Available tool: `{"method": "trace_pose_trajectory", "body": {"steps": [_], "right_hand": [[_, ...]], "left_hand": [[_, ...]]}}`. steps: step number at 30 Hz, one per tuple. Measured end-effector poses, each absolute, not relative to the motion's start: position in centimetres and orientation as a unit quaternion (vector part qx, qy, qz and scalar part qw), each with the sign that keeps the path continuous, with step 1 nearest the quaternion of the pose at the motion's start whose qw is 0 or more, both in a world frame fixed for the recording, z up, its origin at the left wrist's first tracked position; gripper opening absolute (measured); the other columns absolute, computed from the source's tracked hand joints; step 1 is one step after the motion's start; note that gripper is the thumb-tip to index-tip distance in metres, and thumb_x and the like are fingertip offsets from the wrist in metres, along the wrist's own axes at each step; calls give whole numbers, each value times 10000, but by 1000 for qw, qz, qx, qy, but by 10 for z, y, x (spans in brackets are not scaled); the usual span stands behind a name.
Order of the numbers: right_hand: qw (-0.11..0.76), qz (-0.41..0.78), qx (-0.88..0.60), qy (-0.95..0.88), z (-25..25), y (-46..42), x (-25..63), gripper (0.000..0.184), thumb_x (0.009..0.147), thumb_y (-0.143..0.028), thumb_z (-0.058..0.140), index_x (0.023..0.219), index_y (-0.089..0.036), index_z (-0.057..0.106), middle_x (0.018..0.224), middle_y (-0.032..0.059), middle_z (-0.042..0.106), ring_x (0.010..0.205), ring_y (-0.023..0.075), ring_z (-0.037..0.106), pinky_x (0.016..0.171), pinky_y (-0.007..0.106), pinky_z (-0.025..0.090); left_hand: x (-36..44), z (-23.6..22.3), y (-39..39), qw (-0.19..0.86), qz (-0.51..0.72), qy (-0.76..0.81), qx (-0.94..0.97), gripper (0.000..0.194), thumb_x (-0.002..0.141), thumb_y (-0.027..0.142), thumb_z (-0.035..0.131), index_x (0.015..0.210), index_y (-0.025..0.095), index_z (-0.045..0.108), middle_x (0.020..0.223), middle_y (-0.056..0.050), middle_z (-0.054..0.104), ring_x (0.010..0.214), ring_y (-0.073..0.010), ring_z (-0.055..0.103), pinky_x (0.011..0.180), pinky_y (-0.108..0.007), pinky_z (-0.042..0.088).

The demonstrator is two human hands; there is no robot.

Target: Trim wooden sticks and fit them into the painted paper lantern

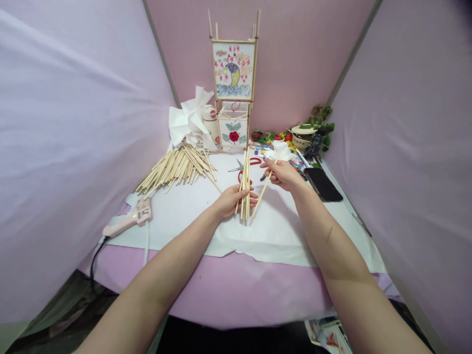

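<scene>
My left hand (pixel 233 200) holds a small bundle of thin wooden sticks (pixel 245 182) upright over the table, thumb across them and fingers behind. In my right hand (pixel 282 173) a single wooden stick (pixel 262 194) is pinched, slanting down to the left with its lower end near the bundle. Behind the bundle lie red-handled scissors (pixel 255 161), partly hidden by the sticks. To the left is a large pile of similar sticks (pixel 173 169). A stick-framed lantern (pixel 233 73) with a moon drawing above and a red rose panel below stands at the back.
A pink hot glue gun (pixel 143 211) with its cord lies at the left. White crumpled paper (pixel 190 118) stands at back left. At the right are a black phone (pixel 323 184), a lidded bowl (pixel 302 137) and green leaves (pixel 322 115). White paper (pixel 184 221) covers the pink-clothed table.
</scene>
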State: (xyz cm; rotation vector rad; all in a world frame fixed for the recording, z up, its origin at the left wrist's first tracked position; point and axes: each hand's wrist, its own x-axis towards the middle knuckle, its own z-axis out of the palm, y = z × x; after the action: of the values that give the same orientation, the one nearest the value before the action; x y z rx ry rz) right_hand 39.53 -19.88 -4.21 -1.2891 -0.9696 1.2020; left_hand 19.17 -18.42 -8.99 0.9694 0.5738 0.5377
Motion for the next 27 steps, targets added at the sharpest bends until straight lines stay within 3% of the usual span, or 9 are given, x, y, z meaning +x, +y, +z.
{"method": "trace_pose_trajectory", "body": {"steps": [3, 7, 9, 11, 14, 18, 22, 25, 27], "right_hand": [[578, 442, -531, -435, -32, -204, 392, 391, 800, -523, 624, 806, -132, 621, 560, -24, 491, 378, 31, 308, 349, 181, 205], [669, 180, -485, -534, -5, -224, 377, 341, 860, -500, 545, 791, -174, 617, 595, -20, 511, 454, 79, 420, 441, 215, 345], [642, 43, -456, -614, 3, -235, 365, 275, 889, -425, 532, 792, -187, 630, 700, 12, 563, 629, 124, 537, 598, 253, 439], [558, -38, -437, -704, 3, -241, 351, 195, 898, -333, 532, 828, -187, 641, 865, 52, 592, 833, 161, 571, 755, 287, 456], [381, -66, -462, -798, -12, -239, 333, 161, 907, -203, 476, 934, -170, 631, 1028, 92, 564, 904, 173, 558, 770, 282, 455], [205, -71, -515, -829, -34, -230, 321, 190, 881, -114, 465, 998, -151, 610, 1035, 103, 574, 882, 186, 560, 708, 268, 456], [169, -77, -492, -851, -40, -226, 319, 229, 881, -96, 468, 1066, -115, 602, 1055, 134, 601, 1021, 230, 548, 855, 325, 444], [186, -62, -464, -864, -40, -226, 319, 265, 880, -75, 447, 1098, -105, 595, 1066, 147, 623, 1065, 238, 542, 978, 386, 378], [215, -31, -466, -858, -40, -226, 321, 306, 873, -66, 438, 1140, -113, 580, 1095, 149, 632, 1060, 234, 554, 978, 395, 383]], "left_hand": [[192, -93, -180, 812, 264, 273, 443, 227, 824, 204, 631, 1013, 97, 564, 860, -111, 691, 708, -183, 694, 673, -326, 580], [193, -97, -173, 808, 330, 304, 382, 138, 848, 142, 574, 969, 78, 584, 856, -130, 695, 755, -189, 695, 741, -335, 572], [193, -97, -170, 809, 357, 309, 350, 115, 851, 123, 560, 950, 73, 594, 876, -142, 697, 782, -189, 693, 782, -340, 563], [192, -96, -169, 818, 364, 296, 332, 115, 854, 122, 556, 949, 76, 601, 903, -146, 699, 786, -188, 692, 797, -344, 556], [191, -96, -168, 838, 370, 244, 320, 114, 867, 116, 528, 931, 80, 616, 871, -121, 704, 759, -175, 689, 808, -336, 549], [190, -100, -165, 836, 400, 226, 301, 157, 885, 108, 481, 876, 72, 634, 731, -76, 690, 652, -144, 665, 782, -309, 546], [189, -103, -159, 832, 405, 251, 284, 154, 869, 89, 490, 871, 63, 642, 735, -80, 692, 636, -142, 657, 780, -308, 537], [189, -103, -159, 831, 414, 249, 278, 135, 858, 91, 514, 886, 72, 644, 773, -78, 701, 672, -143, 663, 821, -313, 525], [189, -102, -160, 833, 412, 240, 280, 125, 856, 107, 532, 911, 83, 641, 797, -81, 705, 711, -154, 671, 841, -334, 521]]}}
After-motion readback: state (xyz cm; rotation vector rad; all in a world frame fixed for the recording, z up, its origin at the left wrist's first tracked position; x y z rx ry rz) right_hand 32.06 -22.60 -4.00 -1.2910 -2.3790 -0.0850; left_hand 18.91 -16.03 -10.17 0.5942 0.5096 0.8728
